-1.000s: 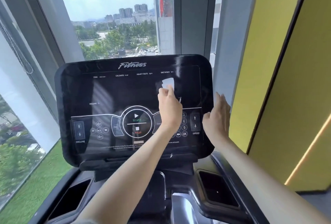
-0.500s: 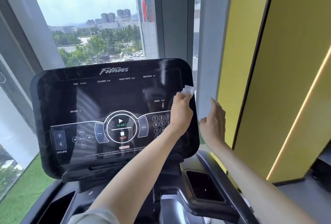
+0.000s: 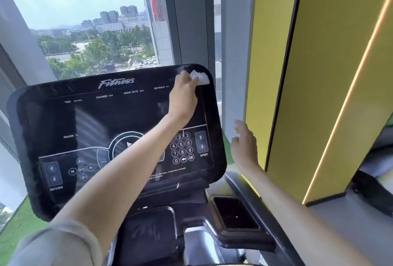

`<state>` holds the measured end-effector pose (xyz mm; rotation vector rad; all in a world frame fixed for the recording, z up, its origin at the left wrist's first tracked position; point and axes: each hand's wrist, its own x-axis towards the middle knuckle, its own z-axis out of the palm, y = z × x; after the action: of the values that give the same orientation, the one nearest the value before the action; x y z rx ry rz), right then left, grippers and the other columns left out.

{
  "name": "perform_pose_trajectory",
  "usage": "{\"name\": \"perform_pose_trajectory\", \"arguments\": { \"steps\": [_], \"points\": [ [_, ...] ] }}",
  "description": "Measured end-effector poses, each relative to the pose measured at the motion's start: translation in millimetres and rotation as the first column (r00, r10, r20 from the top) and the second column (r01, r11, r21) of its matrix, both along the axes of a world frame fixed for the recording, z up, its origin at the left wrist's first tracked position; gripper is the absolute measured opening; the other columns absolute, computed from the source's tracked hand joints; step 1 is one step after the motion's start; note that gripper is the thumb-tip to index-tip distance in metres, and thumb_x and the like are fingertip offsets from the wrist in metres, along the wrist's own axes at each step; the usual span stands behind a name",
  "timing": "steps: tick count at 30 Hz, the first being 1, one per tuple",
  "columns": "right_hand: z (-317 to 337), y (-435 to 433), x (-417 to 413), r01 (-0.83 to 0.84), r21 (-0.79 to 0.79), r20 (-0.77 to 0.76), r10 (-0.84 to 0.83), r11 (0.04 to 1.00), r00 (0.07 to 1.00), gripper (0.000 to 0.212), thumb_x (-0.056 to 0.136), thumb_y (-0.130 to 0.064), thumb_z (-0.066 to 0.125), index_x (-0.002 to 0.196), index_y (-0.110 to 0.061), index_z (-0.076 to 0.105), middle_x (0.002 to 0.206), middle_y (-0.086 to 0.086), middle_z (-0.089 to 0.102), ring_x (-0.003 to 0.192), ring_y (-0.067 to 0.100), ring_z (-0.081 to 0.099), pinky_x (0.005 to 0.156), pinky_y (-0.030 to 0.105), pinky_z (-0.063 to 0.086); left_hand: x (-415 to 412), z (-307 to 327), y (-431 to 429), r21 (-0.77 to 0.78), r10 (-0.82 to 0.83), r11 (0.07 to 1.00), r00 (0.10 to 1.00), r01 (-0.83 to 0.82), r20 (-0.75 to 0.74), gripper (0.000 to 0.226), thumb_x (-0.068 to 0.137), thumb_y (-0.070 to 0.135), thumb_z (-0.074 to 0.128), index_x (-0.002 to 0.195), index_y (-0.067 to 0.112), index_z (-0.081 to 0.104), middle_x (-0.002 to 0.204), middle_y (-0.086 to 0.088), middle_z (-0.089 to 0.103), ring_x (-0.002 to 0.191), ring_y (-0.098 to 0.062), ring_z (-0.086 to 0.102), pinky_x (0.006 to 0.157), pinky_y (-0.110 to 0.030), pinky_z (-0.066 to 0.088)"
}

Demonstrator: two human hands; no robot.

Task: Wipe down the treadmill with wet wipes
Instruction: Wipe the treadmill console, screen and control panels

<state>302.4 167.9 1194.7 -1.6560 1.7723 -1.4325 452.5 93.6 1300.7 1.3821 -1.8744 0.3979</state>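
Nearby, cup holder (image 3: pixel 235 214): we cannot see its bottom, and the belt lies outside our frame, so how much of the treadmill (image 3: pixel 148 229) is left to wipe is unknown.
Forearm (image 3: pixel 119 163) over controls: it crosses the middle of the console (image 3: pixel 106 117) and hides the start button. If it sags, we judge it could press a key near the keypad (image 3: pixel 181 149).
Our right hand (image 3: pixel 244 149): grip apart, fingers spread, holding nothing, just beside the console's right edge. Whether it touches, we cannot tell.
Our left hand (image 3: pixel 182 98): grip clamped on the wet wipe (image 3: pixel 201 78); the fingertips are hidden behind the knuckles.
Wipe's place: bunched against the console's top right corner, part poking past the fingers.
Corner risk: a stroke past the rim could pull the wipe off the edge and out of our grip, and moisture could seep into the bezel seam.
Beyond, window (image 3: pixel 85 21): its reflections streak the screen, so we can hardly tell wiped patches from unwiped ones.
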Motion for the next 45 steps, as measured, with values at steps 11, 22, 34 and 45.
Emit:
{"name": "perform_pose_trajectory", "arguments": {
  "steps": [11,22,34,45],
  "points": [
    [-16.4,0.0,4.5,-0.009,0.124,0.09,-0.002,0.992,0.996,0.049,0.093,0.007,0.036,0.138,-0.012,0.041,0.131,0.012,0.052,0.12,0.026,0.049,0.091,0.033,0.044,-35.8,-72.5,26.7,0.211,-0.127,0.972,0.988,0.106,0.09,0.062,0.073,-0.022,0.04,0.127,0.004,0.056,0.109,-0.017,0.049,0.097,-0.033,0.046,0.069,-0.034,0.046],
    [-28.6,25.4,-29.4,0.161,0.235,0.159,-0.201,0.959,0.967,0.046,0.089,0.008,0.031,0.126,-0.005,0.055,0.127,0.011,0.057,0.116,0.025,0.052,0.09,0.032,0.045,-36.2,-133.5,86.9,0.665,-0.619,0.577,0.785,0.474,-0.022,0.035,0.082,-0.006,0.052,0.098,0.012,0.076,0.086,-0.004,0.061,0.078,-0.013,0.052,0.079,-0.03,0.048],
    [-46.4,41.5,24.6,-0.116,0.278,0.165,0.072,0.953,0.984,0.035,0.082,0.013,0.041,0.092,0.001,0.072,0.095,0.016,0.069,0.093,0.024,0.062,0.086,0.031,0.05,45.0,-139.7,81.4,0.551,-0.39,0.788,0.915,0.275,0.102,0.049,0.083,-0.013,0.046,0.115,0.016,0.07,0.098,-0.002,0.052,0.092,-0.026,0.057,0.076,-0.037,0.049],
    [-65.8,41.5,39.6,-0.138,0.24,0.009,0.14,0.961,0.99,0.033,0.085,0.007,0.04,0.089,-0.006,0.07,0.087,0.01,0.069,0.086,0.023,0.063,0.082,0.039,0.054,109.1,-128.9,111.4,0.665,-0.2,0.739,0.906,-0.111,0.374,0.04,0.082,-0.008,0.047,0.112,0.009,0.067,0.106,-0.008,0.058,0.101,-0.033,0.059,0.069,-0.036,0.042]
  ]
}}
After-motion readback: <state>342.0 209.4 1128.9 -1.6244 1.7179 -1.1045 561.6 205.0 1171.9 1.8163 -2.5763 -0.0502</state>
